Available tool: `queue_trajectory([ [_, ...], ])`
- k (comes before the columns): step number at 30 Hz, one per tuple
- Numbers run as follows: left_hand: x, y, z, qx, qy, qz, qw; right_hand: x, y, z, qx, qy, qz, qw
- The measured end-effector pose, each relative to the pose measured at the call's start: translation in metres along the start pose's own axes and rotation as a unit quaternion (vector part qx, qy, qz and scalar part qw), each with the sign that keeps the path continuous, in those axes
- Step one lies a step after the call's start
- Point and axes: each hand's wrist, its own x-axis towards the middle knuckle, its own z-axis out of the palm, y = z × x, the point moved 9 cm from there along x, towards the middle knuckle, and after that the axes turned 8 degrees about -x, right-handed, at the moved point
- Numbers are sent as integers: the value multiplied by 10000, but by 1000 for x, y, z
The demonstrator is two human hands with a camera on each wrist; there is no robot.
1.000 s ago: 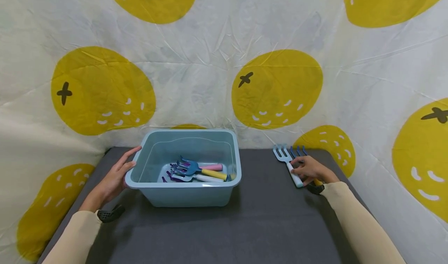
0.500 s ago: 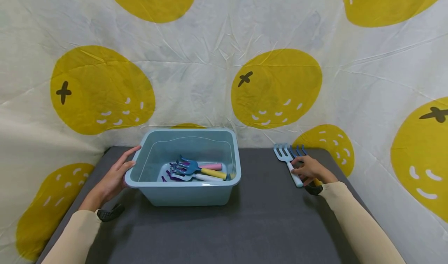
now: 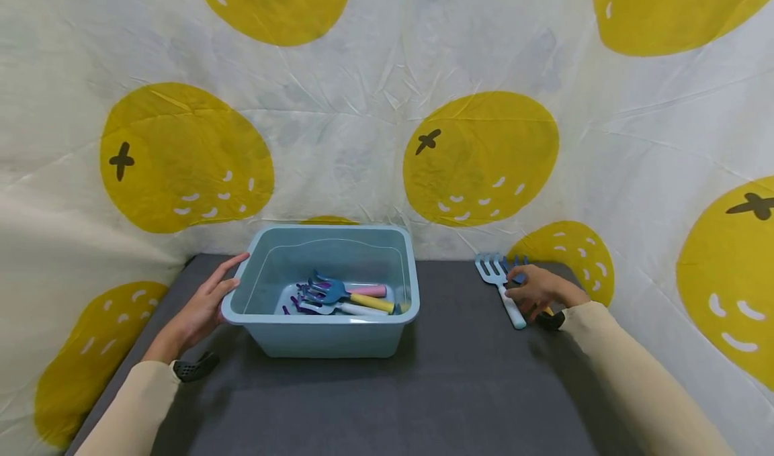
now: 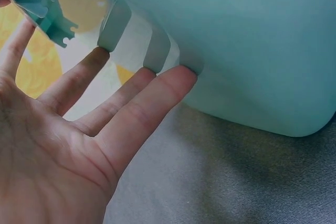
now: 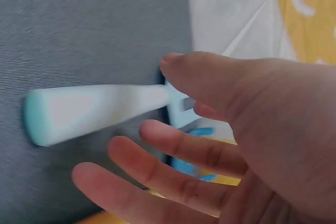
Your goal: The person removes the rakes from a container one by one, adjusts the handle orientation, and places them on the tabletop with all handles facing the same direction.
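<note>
My left hand point(image 3: 202, 315), fingers extended, rests against the left side of a light blue plastic tub point(image 3: 320, 338). In the left wrist view, fingertips point(image 4: 181, 80) meet the tub's side below its rim. My right hand point(image 3: 538, 288) hovers at a light blue hand fork point(image 3: 492, 271) with a white handle point(image 5: 100, 111) on the table. In the right wrist view, thumb and loosely bent fingers are spread above and beside that handle, apart from it. A darker blue fork point(image 3: 519, 268) with a yellow handle lies partly hidden beneath the right hand.
Inside the tub lie several garden hand tools, among them a blue one with a yellow handle point(image 3: 370, 301), a white handle point(image 3: 363, 309) and a pink handle point(image 3: 369, 290). A dark grey cloth covers the table point(image 3: 387, 409). A fruit-print curtain point(image 3: 338, 167) hangs behind.
The right hand has lifted slightly from beside the light blue fork's handle, and the fork lies where it was. The left hand stays on the tub. The head view shifts slightly.
</note>
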Motion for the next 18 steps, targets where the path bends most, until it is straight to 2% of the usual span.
queue_trajectory([
  [5,0,-1,0,29,59,-50,10000,-4,-36,-20,-625,-213,-239,9975],
  [14,1,-1,-2,-67,54,-42,10000,-9,-105,-53,-1338,-585,-652,9871],
  [18,0,-1,-3,-64,44,-67,9999,-12,-133,-63,-1514,-798,-689,9828],
])
